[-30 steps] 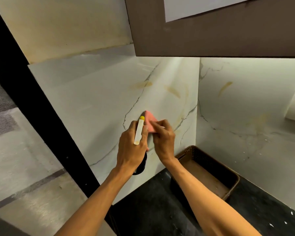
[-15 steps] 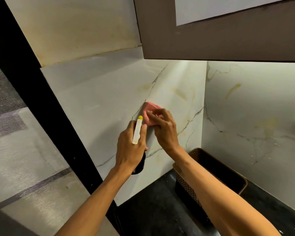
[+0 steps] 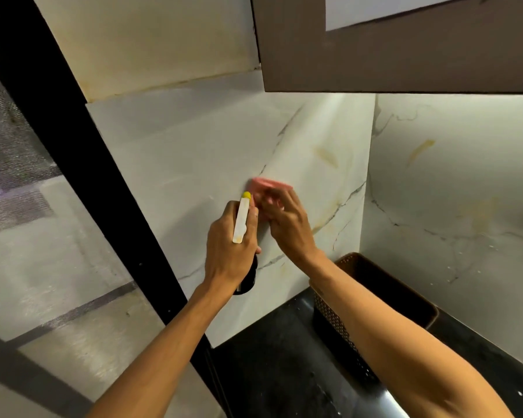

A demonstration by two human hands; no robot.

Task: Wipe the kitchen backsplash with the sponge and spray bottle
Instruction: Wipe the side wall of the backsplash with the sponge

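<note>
Pink sponge lies flat against the white veined marble backsplash, held there by my right hand, whose fingers are blurred. Just left of it, my left hand grips a white spray bottle with a yellow tip. Lower right, a brown woven basket stands on the black tabletop, tucked into the corner.
</note>
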